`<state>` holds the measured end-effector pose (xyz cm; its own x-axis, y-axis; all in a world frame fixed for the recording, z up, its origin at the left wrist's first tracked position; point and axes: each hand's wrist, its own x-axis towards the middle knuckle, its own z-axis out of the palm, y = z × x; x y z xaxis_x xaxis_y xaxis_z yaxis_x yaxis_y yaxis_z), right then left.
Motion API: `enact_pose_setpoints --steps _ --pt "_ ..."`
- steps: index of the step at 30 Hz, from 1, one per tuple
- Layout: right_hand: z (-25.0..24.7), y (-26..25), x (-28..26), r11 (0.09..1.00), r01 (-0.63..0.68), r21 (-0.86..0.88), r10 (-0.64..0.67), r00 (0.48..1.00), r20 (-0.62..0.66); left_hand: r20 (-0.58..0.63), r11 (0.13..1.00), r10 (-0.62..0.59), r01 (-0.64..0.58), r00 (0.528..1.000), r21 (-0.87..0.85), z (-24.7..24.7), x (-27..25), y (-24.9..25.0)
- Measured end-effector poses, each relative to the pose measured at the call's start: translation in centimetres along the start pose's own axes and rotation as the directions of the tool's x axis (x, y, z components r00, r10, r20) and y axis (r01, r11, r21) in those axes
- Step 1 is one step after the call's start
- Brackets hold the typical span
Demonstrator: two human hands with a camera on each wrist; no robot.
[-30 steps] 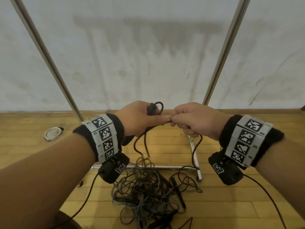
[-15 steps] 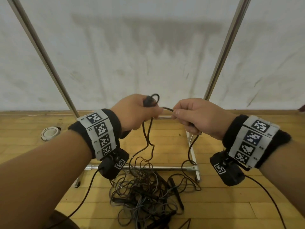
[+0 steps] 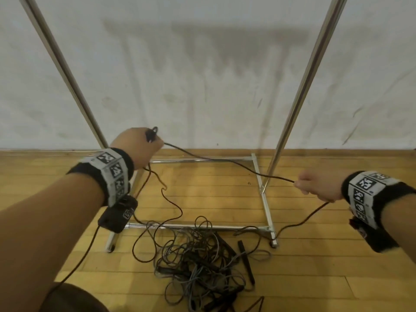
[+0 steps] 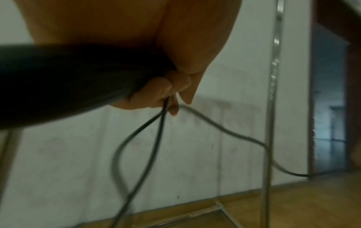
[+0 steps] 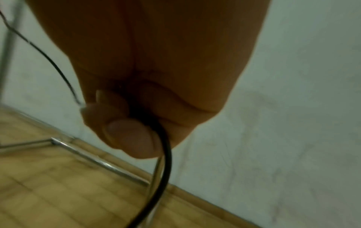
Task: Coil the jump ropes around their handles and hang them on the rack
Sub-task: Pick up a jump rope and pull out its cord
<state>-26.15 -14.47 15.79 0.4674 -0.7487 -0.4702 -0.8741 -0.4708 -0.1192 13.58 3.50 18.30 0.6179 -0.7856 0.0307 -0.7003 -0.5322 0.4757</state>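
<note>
My left hand grips a black jump rope handle held up before the wall. Its thin black rope stretches from that hand across to my right hand, which has its fingers curled round the rope at the right. Below the right hand the rope drops to the floor. A tangled pile of jump ropes with several black handles lies on the wooden floor in front of the rack base. The rack's two metal uprights rise left and right.
A white wall stands close behind the rack. Wrist camera cables trail from both forearms; the left one hangs to the floor. The rack's top bar is out of view.
My hands were close together at the middle; they have moved far apart. The right hand slid right and down along the rope, drawing it out straight from the left hand.
</note>
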Motion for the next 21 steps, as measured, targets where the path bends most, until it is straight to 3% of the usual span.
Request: enact_pose_setpoints --steps 2,5,8,10,11,14,17,19,21 --pt "-1.0 -2.7 -0.5 0.997 0.079 0.000 -0.079 0.996 -0.037 0.043 0.991 0.129 -0.127 0.991 -0.044 0.5 -1.1 2.3" --pt "-2.8 -7.6 -2.0 0.943 0.287 0.169 -0.274 0.957 -0.097 0.162 0.905 0.322 -0.254 0.933 -0.340 1.5 -3.5 6.1" --pt "-3.7 -11.2 -4.1 0.755 0.436 0.489 -0.446 0.889 -0.105 0.390 0.815 0.469 -0.219 0.792 -0.536 2.2 -6.0 9.1" --pt "-4.0 -12.0 -4.9 0.641 0.444 0.626 -0.469 0.872 -0.138 0.434 0.791 0.534 -0.247 0.726 -0.559 2.6 -6.5 9.8" --pt "-4.1 -12.0 -5.0 0.607 0.442 0.661 -0.469 0.870 -0.151 0.414 0.791 0.530 -0.256 0.740 -0.555 2.6 -6.3 9.9" --pt "-3.7 -10.8 -4.4 0.594 0.445 0.671 -0.456 0.873 -0.175 0.260 0.818 0.422 -0.241 0.868 -0.523 1.7 -5.2 9.6" --pt "-2.4 -7.6 -2.8 0.727 0.371 0.579 -0.373 0.920 -0.121 0.074 0.778 0.193 -0.107 0.978 -0.619 0.0 -2.9 7.7" --pt "-1.4 -4.4 -2.0 0.838 0.258 0.482 -0.263 0.963 -0.057 -0.042 0.729 0.018 -0.042 0.999 -0.683 -1.4 -1.3 5.5" --pt "-0.4 -1.5 -1.5 0.911 0.153 0.383 -0.158 0.987 -0.019 -0.083 0.765 -0.084 0.011 0.993 -0.644 -2.0 -0.3 3.2"
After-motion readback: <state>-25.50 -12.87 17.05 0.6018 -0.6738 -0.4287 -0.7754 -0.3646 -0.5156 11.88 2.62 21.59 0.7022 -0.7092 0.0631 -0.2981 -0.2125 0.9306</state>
